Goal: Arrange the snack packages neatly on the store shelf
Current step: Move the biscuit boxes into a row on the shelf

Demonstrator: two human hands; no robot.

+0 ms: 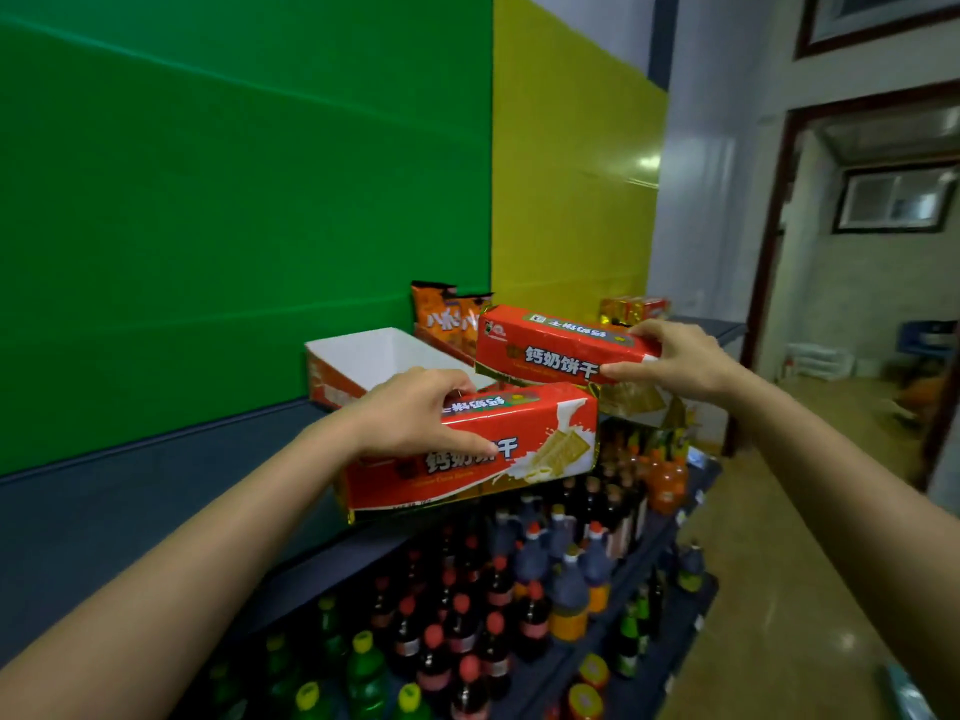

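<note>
The left hand (410, 415) grips the left end of a red calcium-milk biscuit pack (524, 449), fingers curled over its top and thumb on its front face. This pack hangs tilted over the front edge of the dark top shelf (104, 501).

At one o'clock from it, the right hand (675, 358) pinches the right end of a second red biscuit pack (556, 350), held higher and farther back. Whether the two packs touch cannot be told.

An open white carton (374, 356) sits on the shelf at eleven o'clock from the left hand. Orange snack bags (447, 319) stand upright just beyond the carton. At six o'clock, bottles (519, 589) crowd the lower shelves.
</note>
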